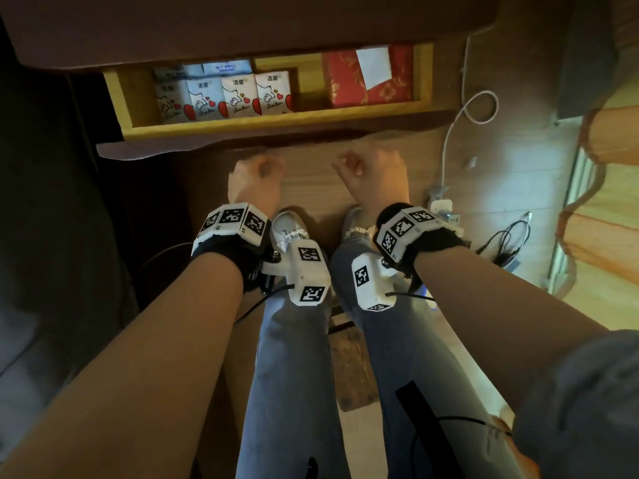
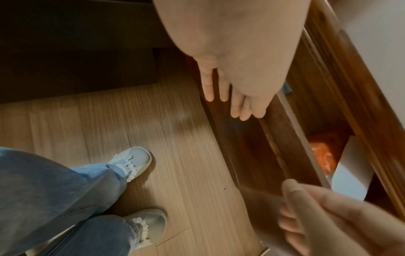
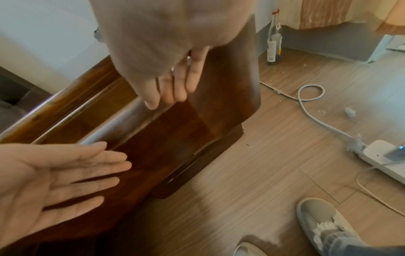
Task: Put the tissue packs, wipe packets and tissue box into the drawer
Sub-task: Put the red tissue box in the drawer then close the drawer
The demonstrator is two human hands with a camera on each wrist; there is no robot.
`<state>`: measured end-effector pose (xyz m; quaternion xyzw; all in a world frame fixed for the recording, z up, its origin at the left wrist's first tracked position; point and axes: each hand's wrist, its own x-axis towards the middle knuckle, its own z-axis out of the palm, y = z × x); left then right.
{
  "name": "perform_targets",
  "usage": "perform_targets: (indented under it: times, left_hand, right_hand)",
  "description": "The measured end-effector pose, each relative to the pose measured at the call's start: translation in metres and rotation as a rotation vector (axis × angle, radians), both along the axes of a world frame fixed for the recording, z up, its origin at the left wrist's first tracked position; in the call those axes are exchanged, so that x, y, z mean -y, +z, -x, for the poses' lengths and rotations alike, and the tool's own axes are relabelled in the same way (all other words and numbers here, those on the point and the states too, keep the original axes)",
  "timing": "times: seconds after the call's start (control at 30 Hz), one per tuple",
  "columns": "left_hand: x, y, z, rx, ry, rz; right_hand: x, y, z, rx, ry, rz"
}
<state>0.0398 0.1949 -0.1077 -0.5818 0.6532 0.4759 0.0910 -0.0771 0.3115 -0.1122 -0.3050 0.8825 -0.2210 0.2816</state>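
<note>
The wooden drawer [image 1: 276, 124] stands partly pulled out under a dark cabinet top. Inside on the left, several white tissue packs [image 1: 238, 96] with red hearts stand in a row, with blue-white wipe packets [image 1: 226, 66] behind them. A red patterned tissue box [image 1: 371, 76] fills the right end and shows orange [image 2: 322, 155] in the left wrist view. My left hand [image 1: 256, 178] and right hand [image 1: 371, 174] hang side by side before the dark drawer front [image 3: 175, 138]. Both hold nothing, with fingers straight [image 2: 228, 104] [image 3: 173, 86]. Whether they touch the front, I cannot tell.
A white power strip [image 1: 442, 209] and looping white cable [image 1: 449, 140] lie on the wood floor to the right. A bottle [image 3: 272, 48] stands by the wall. My shoes [image 1: 290, 223] are just below the hands. Dark furniture [image 1: 52, 167] is at left, an orange curtain [image 1: 605, 219] at right.
</note>
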Motion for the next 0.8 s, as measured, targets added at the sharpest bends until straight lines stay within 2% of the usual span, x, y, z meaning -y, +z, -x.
perform_targets:
  times: [0.07,0.2,0.33,0.47,0.8]
  left_hand:
    - [0.007,-0.011,-0.003,0.016,0.012,-0.005]
    - [0.021,-0.036,0.001,0.049,0.042,0.053]
    - [0.027,-0.056,0.010,0.028,-0.001,0.122]
    - [0.023,-0.076,0.013,-0.023,0.076,0.199]
    - [0.055,-0.099,0.040,-0.052,0.097,0.337]
  right_hand:
    - [0.003,-0.012,0.001,0.065,-0.046,-0.080]
    - [0.012,-0.041,0.008,0.069,-0.150,-0.063]
    - [0.028,-0.062,0.023,0.024,-0.128,-0.086]
    - [0.031,-0.073,0.032,0.013,-0.151,-0.030]
    - [0.064,-0.096,0.061,-0.061,-0.143,0.076]
